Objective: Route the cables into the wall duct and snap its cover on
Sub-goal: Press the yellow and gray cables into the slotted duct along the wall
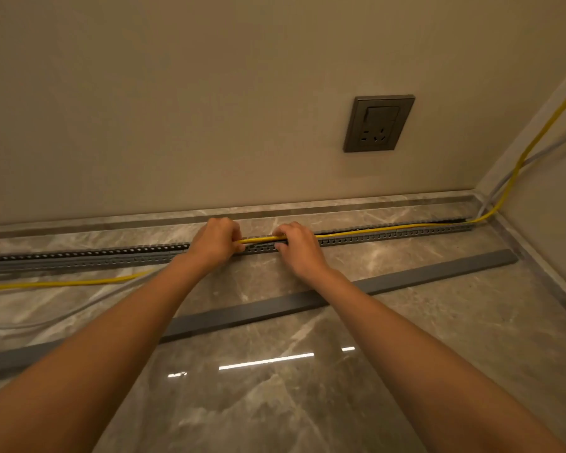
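Observation:
A grey slotted duct [389,235] lies along the foot of the wall on the marble floor. A yellow cable [356,231] runs in its right half, climbs the right corner, and trails out on the floor at the left. My left hand [214,240] and my right hand [296,245] both grip this cable over the middle of the duct, close together. A grey cable [79,310] lies loose on the floor at the left and also rises in the right corner. The flat grey duct cover [406,277] lies on the floor nearer me, under my forearms.
A dark wall socket [378,124] sits above the duct to the right. A marble skirting [340,207] runs along the wall base. The side wall [553,191] closes off the right end. Glossy floor tiles [275,387] stretch toward me.

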A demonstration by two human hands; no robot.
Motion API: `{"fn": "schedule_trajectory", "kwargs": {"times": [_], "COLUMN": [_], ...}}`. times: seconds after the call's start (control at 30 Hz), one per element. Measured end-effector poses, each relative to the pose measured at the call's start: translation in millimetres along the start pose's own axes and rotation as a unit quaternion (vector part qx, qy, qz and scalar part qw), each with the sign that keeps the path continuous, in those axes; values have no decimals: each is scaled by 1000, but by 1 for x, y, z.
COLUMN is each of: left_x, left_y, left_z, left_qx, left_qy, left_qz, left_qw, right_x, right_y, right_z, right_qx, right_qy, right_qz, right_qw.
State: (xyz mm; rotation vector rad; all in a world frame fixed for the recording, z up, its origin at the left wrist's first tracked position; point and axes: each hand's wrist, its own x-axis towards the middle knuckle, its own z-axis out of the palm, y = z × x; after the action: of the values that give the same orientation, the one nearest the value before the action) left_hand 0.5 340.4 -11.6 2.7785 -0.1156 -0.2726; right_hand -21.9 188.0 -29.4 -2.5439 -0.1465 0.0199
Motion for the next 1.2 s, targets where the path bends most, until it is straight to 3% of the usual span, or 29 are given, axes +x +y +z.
{"fn": "schedule_trajectory", "kwargs": {"times": [0.27, 0.6, 0.9, 1.2], "left_x": [1, 7, -2, -21], "left_y": [-16, -18, -22, 13], "left_z": [-5, 2, 15, 23], "left_qx": [32, 154, 63, 177], "left_qy": [-24, 97, 105, 110], "left_qz": [67, 178, 143, 154], "left_qw": [997, 967, 982, 966], "right_x": [7, 14, 7, -1], "right_y": [-11, -9, 0, 18], "right_z": [10, 12, 11, 3], "right_qx": [25, 62, 81, 60], "right_qy": [39, 33, 22, 30], "right_qz": [66, 112, 75, 40], "right_qw": [997, 991, 994, 997]}}
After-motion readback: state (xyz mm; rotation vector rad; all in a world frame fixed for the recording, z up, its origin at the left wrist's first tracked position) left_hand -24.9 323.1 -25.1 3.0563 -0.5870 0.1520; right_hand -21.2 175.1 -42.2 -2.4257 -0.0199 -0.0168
